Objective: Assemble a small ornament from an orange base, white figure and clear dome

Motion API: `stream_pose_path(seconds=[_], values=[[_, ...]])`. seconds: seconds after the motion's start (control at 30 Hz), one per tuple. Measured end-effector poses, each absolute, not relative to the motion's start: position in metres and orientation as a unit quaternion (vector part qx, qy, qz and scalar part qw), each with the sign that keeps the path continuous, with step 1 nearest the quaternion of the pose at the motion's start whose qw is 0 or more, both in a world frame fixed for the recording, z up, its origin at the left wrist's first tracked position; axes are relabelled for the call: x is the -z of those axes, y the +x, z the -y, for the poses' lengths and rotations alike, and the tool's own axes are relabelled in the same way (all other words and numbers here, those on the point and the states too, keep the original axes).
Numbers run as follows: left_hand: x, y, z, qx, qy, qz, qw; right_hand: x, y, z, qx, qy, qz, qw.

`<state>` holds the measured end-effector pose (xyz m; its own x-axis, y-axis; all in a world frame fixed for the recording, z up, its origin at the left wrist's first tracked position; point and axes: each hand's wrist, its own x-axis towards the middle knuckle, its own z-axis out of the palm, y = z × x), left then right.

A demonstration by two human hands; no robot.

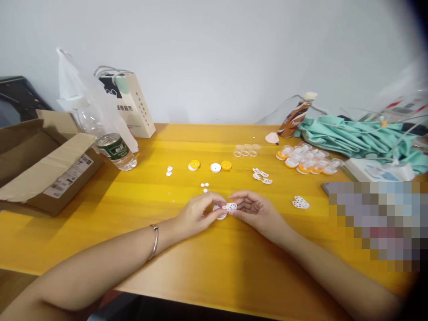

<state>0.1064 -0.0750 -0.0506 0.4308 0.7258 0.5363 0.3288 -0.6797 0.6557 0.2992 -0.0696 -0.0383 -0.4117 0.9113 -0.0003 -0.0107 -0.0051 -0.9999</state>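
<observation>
A: Where is the lattice (231,206) held?
B: Between the two hands, over the table (264,285). Its left end is pinched by thumb and index of the left hand (200,209); that grip is narrow.

A: And the right hand (259,213)?
B: Thumb tip is placed just below the lattice's right part, index tip just above. Thumb and index are kept slightly parted, other fingers curled. Whether the lattice is gripped there too cannot be told.

A: Disc (221,217)?
B: White, seen below the lattice, partly covered by the left thumb. Whether it is held or rested on the table cannot be told.

A: What is laid out nearby?
B: Small white dots (205,186) just beyond the left hand. Farther back, a white wheel (216,167) is set beside an orange ring (226,165). Clear cups (246,150) are lined up behind those, to the right.

A: Right side?
B: White clips (262,175) are scattered beyond the right hand. Leaf plates (301,202) are grouped to its right. Orange-based units (306,159) with clear tops are clustered farther back.
</observation>
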Motion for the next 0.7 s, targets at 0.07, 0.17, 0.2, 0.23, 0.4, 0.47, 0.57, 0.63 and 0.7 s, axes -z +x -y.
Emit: stream_pose_path(seconds=[0.07, 0.17, 0.2, 0.23, 0.4, 0.47, 0.57, 0.63, 0.7], values=[[0.0506, 0.1064, 0.0752, -0.424, 0.813, -0.324, 0.233, 0.0367, 0.2992, 0.0704, -0.598, -0.383, 0.592, 0.382], [0.0502, 0.1064, 0.0756, -0.424, 0.813, -0.323, 0.234, 0.0346, 0.2992, 0.071, -0.603, -0.377, 0.593, 0.377], [0.0501, 0.1063, 0.0758, -0.423, 0.814, -0.322, 0.235, 0.034, 0.2993, 0.0711, -0.605, -0.374, 0.594, 0.377], [0.0501, 0.1063, 0.0758, -0.42, 0.815, -0.321, 0.236, 0.0336, 0.2993, 0.0712, -0.607, -0.37, 0.593, 0.378], [0.0497, 0.1063, 0.0748, -0.421, 0.814, -0.326, 0.232, 0.0338, 0.2996, 0.0702, -0.61, -0.373, 0.593, 0.371], [0.0484, 0.1064, 0.074, -0.431, 0.808, -0.325, 0.238, 0.0349, 0.2997, 0.0695, -0.608, -0.383, 0.592, 0.366], [0.0456, 0.1064, 0.0736, -0.431, 0.806, -0.309, 0.262, 0.0362, 0.2995, 0.0692, -0.603, -0.399, 0.59, 0.36], [0.0443, 0.1064, 0.0739, -0.427, 0.809, -0.301, 0.271, 0.0359, 0.2991, 0.0697, -0.59, -0.416, 0.59, 0.361], [0.0442, 0.1064, 0.0746, -0.426, 0.812, -0.296, 0.268, 0.0347, 0.2985, 0.0703, -0.575, -0.433, 0.593, 0.36]])
